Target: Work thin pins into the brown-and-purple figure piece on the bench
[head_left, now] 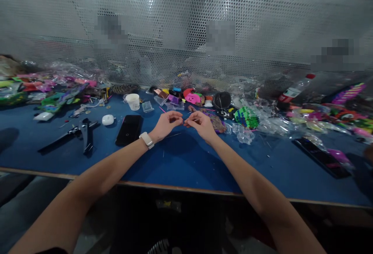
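Above the middle of the blue table, my left hand (167, 125) and my right hand (201, 125) almost meet at the fingertips. The left one is closed in a pinch, with a white band (147, 140) on its wrist. My right fingers are pinched too. Whatever sits between the fingertips is too small to make out. A thin pink stick (162, 109) shows just behind the left hand. Below the hands lies a thin needle-like piece (173, 134). Right of my right hand is a brown and purple beaded piece (218, 123), partly covered by the hand.
A black phone (129, 130), a white cup (133, 101), a white earbud case (108, 120) and black pliers-like tools (86, 135) lie left. Rightward are a green beaded piece (247, 118), plastic bags (275, 123), a bottle (295, 90) and another phone (320, 157). Perforated metal (175, 24) stands behind.
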Motion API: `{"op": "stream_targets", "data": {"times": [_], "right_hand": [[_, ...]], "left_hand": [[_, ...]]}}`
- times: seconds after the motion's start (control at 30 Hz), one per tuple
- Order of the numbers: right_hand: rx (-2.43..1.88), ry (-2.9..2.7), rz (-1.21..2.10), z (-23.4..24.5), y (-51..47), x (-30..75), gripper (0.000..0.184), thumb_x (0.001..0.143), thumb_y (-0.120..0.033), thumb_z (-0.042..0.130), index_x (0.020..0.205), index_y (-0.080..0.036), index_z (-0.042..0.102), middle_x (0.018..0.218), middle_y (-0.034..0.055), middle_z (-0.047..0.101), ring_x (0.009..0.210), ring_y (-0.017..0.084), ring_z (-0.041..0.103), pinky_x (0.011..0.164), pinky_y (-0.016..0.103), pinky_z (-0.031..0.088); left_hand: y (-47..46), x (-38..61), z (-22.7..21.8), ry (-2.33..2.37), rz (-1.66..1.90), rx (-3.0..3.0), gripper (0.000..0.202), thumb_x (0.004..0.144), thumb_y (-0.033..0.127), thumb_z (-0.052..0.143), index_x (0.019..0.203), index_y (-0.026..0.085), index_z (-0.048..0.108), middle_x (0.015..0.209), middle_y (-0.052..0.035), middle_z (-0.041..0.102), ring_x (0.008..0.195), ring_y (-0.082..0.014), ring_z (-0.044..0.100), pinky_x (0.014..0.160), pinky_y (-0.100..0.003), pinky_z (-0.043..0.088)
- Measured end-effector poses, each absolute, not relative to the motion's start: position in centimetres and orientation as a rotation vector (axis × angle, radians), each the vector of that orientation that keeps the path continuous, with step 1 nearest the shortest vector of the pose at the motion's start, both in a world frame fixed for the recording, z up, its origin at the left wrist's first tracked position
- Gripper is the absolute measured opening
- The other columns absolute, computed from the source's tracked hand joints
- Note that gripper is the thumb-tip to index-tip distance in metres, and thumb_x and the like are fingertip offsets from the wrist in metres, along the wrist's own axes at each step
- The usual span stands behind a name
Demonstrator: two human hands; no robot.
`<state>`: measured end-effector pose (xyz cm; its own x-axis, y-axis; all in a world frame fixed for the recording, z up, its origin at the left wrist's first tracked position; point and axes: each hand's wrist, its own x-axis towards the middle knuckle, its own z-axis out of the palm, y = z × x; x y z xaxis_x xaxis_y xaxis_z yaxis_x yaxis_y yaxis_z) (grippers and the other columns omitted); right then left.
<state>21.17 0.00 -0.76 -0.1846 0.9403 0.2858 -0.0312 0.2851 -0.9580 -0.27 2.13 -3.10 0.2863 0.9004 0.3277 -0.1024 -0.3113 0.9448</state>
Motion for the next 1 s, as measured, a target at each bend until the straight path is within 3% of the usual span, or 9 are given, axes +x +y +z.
{"op": "stream_targets", "data": {"times": [0.17, 0.33, 0.5, 0.6, 0.77, 0.9, 1.0], "right_hand": [[-0.912, -1.48, 1.169, -0.8, 0.0, 21.3, 0.048, 0.072, -0.053, 0.102, 0.093, -0.023, 0.07, 0.085, 0.0036, 0.084, 0.077, 0.023, 0.083, 0.076, 0.039, 0.068], [-0.905, -1.485, 1.141, -0.7, 0.0, 21.3, 0.055, 0.064, -0.054, 0.107, 0.093, -0.022, 0.073, 0.076, 0.0027, 0.081, 0.069, 0.022, 0.08, 0.069, 0.037, 0.067], [-0.929, -1.382, 1.09, -0.7, -0.1, 20.9, 0.054, 0.063, -0.056, 0.108, 0.081, -0.022, 0.071, 0.07, 0.0024, 0.078, 0.065, 0.021, 0.079, 0.067, 0.035, 0.066], [-0.955, -1.419, 1.088, -0.7, -0.1, 21.2, 0.054, 0.064, -0.058, 0.107, 0.087, -0.023, 0.073, 0.07, 0.0013, 0.078, 0.065, 0.023, 0.079, 0.066, 0.037, 0.066], [-0.971, -1.71, 0.712, -0.4, -0.2, 22.8, 0.037, 0.078, -0.053, 0.098, 0.097, -0.025, 0.082, 0.082, 0.0046, 0.084, 0.074, 0.026, 0.081, 0.077, 0.043, 0.068], [-0.899, -1.954, 0.39, 0.0, -0.4, 23.7, 0.027, 0.089, -0.051, 0.091, 0.105, -0.03, 0.087, 0.101, 0.0067, 0.088, 0.087, 0.029, 0.083, 0.084, 0.046, 0.068], [-0.888, -2.055, 0.24, 0.2, -0.4, 24.0, 0.024, 0.094, -0.05, 0.087, 0.106, -0.029, 0.087, 0.103, 0.0078, 0.088, 0.093, 0.03, 0.083, 0.087, 0.045, 0.066]], "left_hand": [[2.5, -0.8, -2.8, 0.786, 1.239, 1.606, 0.04, 0.09, 0.042, 0.093, 0.114, 0.016, 0.076, 0.103, -0.0108, 0.085, 0.094, -0.0218, 0.084, 0.096, -0.044, 0.07], [2.2, -0.8, -2.6, 0.765, 1.223, 1.604, 0.036, 0.088, 0.039, 0.094, 0.11, 0.015, 0.078, 0.099, -0.0115, 0.086, 0.091, -0.0231, 0.085, 0.094, -0.045, 0.072], [1.4, -0.7, -2.2, 0.866, 1.294, 1.844, 0.017, 0.1, 0.033, 0.083, 0.11, 0.019, 0.081, 0.101, -0.01, 0.087, 0.094, -0.0238, 0.085, 0.095, -0.041, 0.07], [1.2, -1.4, -1.6, 0.902, 1.236, 2.302, 0.017, 0.109, 0.032, 0.07, 0.114, 0.022, 0.083, 0.11, -0.0096, 0.087, 0.102, -0.0237, 0.083, 0.095, -0.037, 0.066], [1.0, -2.8, 0.0, 0.828, 0.929, 2.868, 0.031, 0.114, 0.018, 0.051, 0.128, 0.022, 0.079, 0.122, -0.013, 0.082, 0.099, -0.0226, 0.078, 0.086, -0.034, 0.058], [0.8, -2.9, 1.1, 0.919, 0.856, 3.064, 0.038, 0.115, 0.013, 0.043, 0.128, 0.02, 0.078, 0.116, -0.0149, 0.081, 0.093, -0.0244, 0.072, 0.08, -0.038, 0.052], [0.4, -2.3, 1.2, 0.971, 0.826, 3.167, 0.037, 0.116, 0.013, 0.042, 0.123, 0.017, 0.078, 0.106, -0.0157, 0.079, 0.095, -0.0268, 0.069, 0.076, -0.04, 0.046]]}}
